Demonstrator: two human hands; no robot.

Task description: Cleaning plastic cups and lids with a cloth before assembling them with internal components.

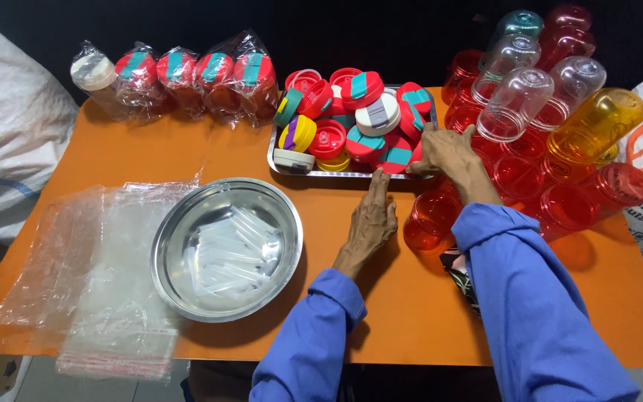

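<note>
Two bare hands in blue sleeves are seen over an orange table top [187, 149]. The left hand [372, 223] is laid flat and open on the table, its forefinger stretched toward the near rim of a rectangular steel tray [271, 155]; nothing is held in it. The right hand [444, 151] is placed at the tray's right near corner, its fingers curled down among the lids; whether one is actually gripped cannot be told. The tray is heaped with round plastic lids [351, 126] in red, teal, yellow, purple and white.

Just beside the right forearm, a red translucent plastic cup [429, 222] is stood on the table, and behind it a crowd of red, clear and amber plastic cups [552, 112] is stacked and tumbled, closing off the table's right side. To the left of the tray a round steel bowl [226, 249] is filled with clear plastic straws or sleeves, hard to make out. Clear plastic bags [106, 275] are spread flat further left, partly hanging over the table edge. Along the back, bagged cups with red-and-teal lids [187, 78] are lined up. White sacks are cut off at both sides.
</note>
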